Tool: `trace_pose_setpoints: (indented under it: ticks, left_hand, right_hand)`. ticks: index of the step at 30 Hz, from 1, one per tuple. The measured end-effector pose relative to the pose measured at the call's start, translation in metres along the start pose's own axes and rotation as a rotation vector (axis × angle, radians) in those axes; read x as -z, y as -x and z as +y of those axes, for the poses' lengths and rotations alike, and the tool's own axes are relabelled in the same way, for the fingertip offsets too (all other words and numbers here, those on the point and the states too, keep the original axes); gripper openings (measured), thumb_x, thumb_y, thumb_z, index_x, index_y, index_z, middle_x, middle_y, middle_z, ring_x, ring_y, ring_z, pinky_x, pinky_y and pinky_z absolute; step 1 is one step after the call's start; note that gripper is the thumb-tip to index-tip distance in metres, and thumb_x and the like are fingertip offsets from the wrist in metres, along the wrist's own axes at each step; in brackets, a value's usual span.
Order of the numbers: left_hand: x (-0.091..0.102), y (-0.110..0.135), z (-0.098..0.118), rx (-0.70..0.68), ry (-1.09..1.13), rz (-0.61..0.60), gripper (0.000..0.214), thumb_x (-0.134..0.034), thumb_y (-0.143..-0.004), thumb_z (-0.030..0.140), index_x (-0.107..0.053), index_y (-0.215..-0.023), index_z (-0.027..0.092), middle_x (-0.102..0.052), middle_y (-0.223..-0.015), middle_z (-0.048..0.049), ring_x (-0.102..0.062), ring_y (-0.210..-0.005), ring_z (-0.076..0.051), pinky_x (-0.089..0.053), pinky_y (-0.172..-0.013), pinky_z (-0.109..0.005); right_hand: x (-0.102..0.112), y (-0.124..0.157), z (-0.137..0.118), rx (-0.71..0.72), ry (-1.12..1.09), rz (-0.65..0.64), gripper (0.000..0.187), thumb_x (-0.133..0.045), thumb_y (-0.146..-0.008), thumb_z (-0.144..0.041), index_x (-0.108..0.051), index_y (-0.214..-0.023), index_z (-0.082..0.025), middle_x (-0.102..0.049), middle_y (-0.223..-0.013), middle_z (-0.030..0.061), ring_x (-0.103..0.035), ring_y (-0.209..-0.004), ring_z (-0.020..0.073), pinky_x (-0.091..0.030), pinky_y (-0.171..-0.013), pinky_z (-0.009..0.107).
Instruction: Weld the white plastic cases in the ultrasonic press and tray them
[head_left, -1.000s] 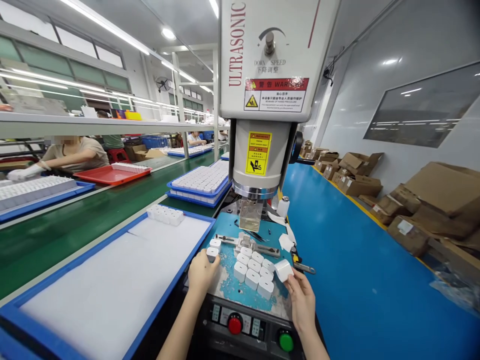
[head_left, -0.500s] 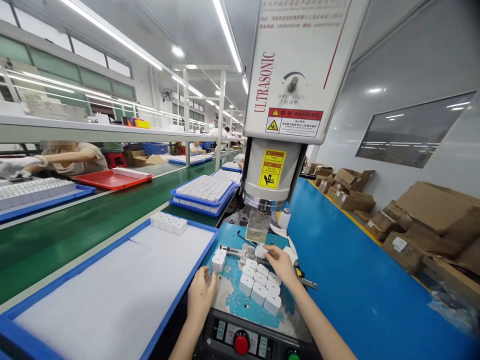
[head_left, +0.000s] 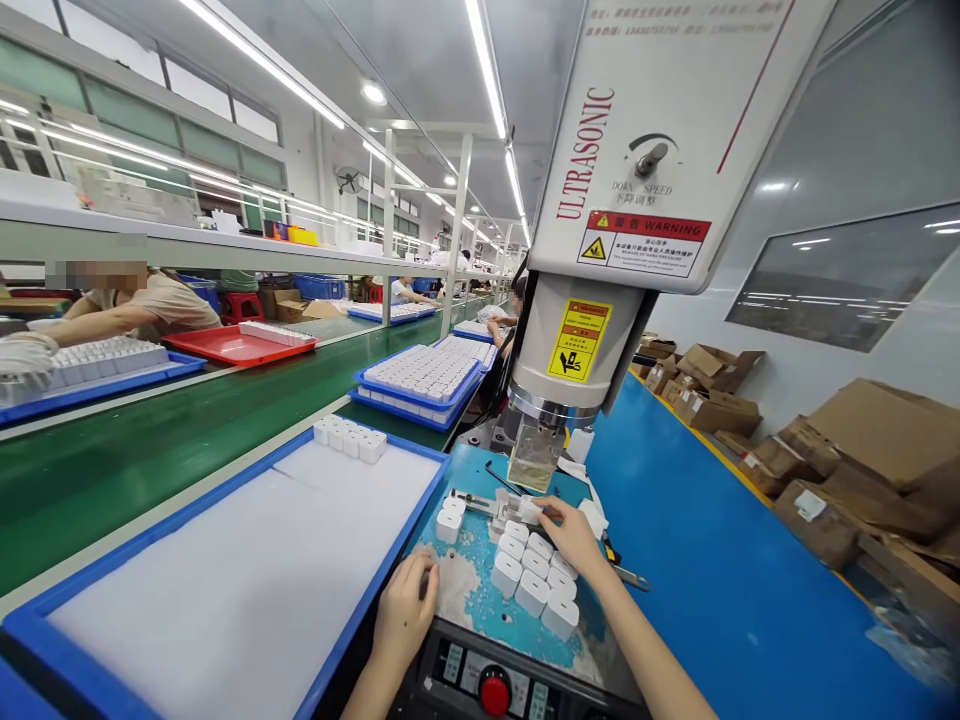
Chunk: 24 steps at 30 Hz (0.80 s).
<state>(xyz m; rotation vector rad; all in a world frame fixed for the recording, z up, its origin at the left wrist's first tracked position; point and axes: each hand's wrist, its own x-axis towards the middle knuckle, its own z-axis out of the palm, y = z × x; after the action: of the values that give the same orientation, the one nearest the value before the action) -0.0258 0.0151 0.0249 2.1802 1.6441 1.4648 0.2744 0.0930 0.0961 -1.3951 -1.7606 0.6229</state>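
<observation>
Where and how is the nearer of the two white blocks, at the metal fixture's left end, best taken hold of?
Probably grip the nearer white block by its left and right walls, left hand coming from the front and above: both sides look free, while the other block stands close behind.

White blocks (head_left: pixel 532 594) look smooth plastic; the collar (head_left: pixel 553 406), polished metal.

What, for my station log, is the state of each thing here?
Right hand: fingers on white block, at holder
Left hand: loosely curled, holding nothing visible
Press head: raised above holder
Loose blocks: standing grouped
Near tray: holding blocks at far end
Far trays: stacked, loaded
Cardboard boxes: several open
</observation>
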Motion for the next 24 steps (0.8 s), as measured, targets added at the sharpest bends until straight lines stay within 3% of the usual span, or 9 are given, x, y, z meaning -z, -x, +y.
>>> trace_pose_setpoints:
  ticks: [6, 11, 14, 18, 24]
  left_hand:
    - [0.0, 0.001, 0.001, 0.008, -0.022, -0.019, 0.018, -0.041, -0.092, 0.027, -0.058, -0.086, 0.022, -0.066, -0.095, -0.0078, -0.063, -0.095, -0.02, -0.052, -0.083, -0.031]
    - [0.0, -0.001, 0.002, -0.003, -0.038, -0.003, 0.019, -0.041, -0.091, 0.026, -0.058, -0.083, 0.022, -0.066, -0.094, -0.0071, -0.063, -0.094, -0.019, -0.052, -0.083, -0.03]
    - [-0.002, 0.0, 0.0, -0.01, -0.063, 0.001, 0.019, -0.042, -0.091, 0.026, -0.058, -0.083, 0.021, -0.067, -0.094, -0.0068, -0.064, -0.094, -0.019, -0.051, -0.082, -0.029]
    - [-0.002, 0.001, 0.0, -0.018, -0.085, 0.009, 0.019, -0.043, -0.091, 0.026, -0.059, -0.084, 0.021, -0.067, -0.096, -0.007, -0.064, -0.096, -0.02, -0.052, -0.082, -0.029]
    - [-0.001, 0.001, 0.0, -0.034, -0.121, 0.023, 0.021, -0.042, -0.091, 0.026, -0.061, -0.086, 0.021, -0.068, -0.097, -0.007, -0.064, -0.096, -0.019, -0.052, -0.083, -0.03]
  right_hand:
    - [-0.017, -0.011, -0.007, -0.027, -0.039, -0.058, 0.029, -0.054, -0.081, -0.04, -0.069, -0.103, -0.029, -0.07, -0.103, 0.005, -0.067, -0.085, 0.0244, -0.054, -0.069, 0.035]
    - [-0.016, -0.017, -0.014, -0.031, -0.057, -0.111, 0.026, -0.057, -0.078, -0.04, -0.071, -0.096, -0.027, -0.069, -0.106, 0.0071, -0.068, -0.077, 0.0229, -0.053, -0.06, 0.032]
    - [-0.014, -0.016, -0.015, -0.011, -0.047, -0.105, 0.024, -0.056, -0.079, -0.043, -0.072, -0.088, -0.027, -0.067, -0.107, 0.0066, -0.066, -0.082, 0.0227, -0.053, -0.064, 0.032]
    - [-0.015, -0.018, -0.015, 0.007, 0.006, -0.072, 0.026, -0.056, -0.078, -0.046, -0.07, -0.075, -0.024, -0.068, -0.088, 0.006, -0.062, -0.072, 0.0208, -0.05, -0.061, 0.032]
    - [-0.019, -0.023, -0.015, 0.021, 0.123, -0.079, 0.024, -0.051, -0.08, -0.041, -0.066, -0.075, -0.023, -0.065, -0.087, 0.0059, -0.054, -0.058, 0.0152, -0.043, -0.053, 0.028]
